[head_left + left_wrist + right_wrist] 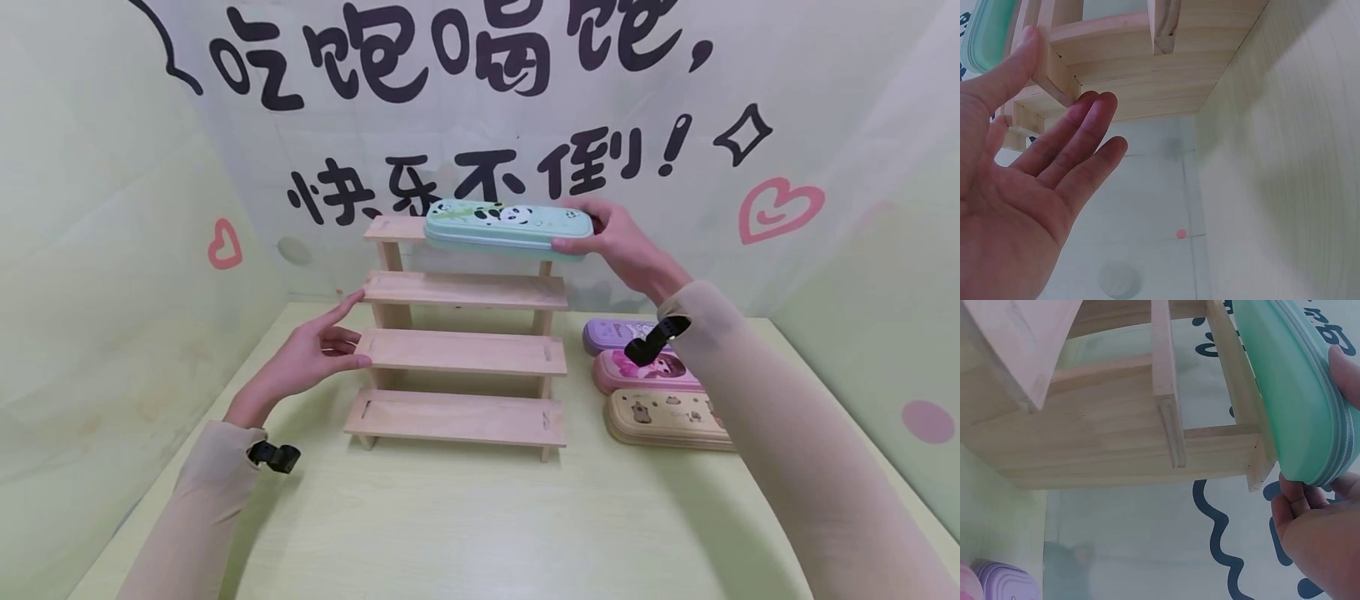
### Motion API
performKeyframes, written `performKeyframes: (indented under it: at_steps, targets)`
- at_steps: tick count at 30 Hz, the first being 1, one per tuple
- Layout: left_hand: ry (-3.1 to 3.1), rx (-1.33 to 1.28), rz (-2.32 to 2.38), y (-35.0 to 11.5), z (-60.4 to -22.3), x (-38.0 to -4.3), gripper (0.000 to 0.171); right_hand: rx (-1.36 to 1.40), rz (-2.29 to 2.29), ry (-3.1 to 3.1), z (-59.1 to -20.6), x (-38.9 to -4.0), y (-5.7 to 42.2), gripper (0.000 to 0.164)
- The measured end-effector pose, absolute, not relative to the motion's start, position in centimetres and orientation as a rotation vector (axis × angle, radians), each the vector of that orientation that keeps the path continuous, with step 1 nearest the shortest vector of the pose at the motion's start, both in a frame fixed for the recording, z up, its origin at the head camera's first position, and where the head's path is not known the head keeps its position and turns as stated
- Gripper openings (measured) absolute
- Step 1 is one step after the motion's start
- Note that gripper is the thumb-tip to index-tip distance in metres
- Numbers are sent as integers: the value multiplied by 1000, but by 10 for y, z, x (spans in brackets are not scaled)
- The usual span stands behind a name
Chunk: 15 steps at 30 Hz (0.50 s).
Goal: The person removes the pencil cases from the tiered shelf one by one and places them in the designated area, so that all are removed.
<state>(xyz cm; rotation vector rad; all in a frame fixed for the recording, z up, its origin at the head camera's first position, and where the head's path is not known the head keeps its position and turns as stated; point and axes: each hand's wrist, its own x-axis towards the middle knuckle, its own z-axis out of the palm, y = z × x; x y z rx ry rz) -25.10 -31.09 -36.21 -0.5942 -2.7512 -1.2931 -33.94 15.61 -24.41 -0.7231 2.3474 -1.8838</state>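
A mint-green zipped pencil case [510, 227] with a panda print lies level at the top step of a four-step wooden shelf [465, 350]. My right hand [611, 242] holds its right end, thumb on the near side. In the right wrist view the fingers curl beneath the pencil case [1297, 394], right by the shelf's top board. My left hand [303, 354] rests at the shelf's left side, its thumb on the end of the third board and a finger reaching the second. Its other fingers [1085, 137] are spread and loosely straight.
Right of the shelf, purple [615, 335], pink [648, 371] and beige [667, 417] pencil cases lie in a row on the pale table [450, 525], partly hidden by my right forearm. Behind the shelf hangs a white cloth [637, 92] with black lettering.
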Motion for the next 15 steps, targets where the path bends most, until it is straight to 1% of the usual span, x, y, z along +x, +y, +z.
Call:
performKeyframes:
  at_steps: [9,15]
  targets:
    - [-2749,-581,-1296,-311,-362,-250,105,-724,-1861,2388,-244,-323,163,56]
    - [-2757,-581,-1292,-310,-361,-251,105,-695,-1848,2398,-244,-314,174,59]
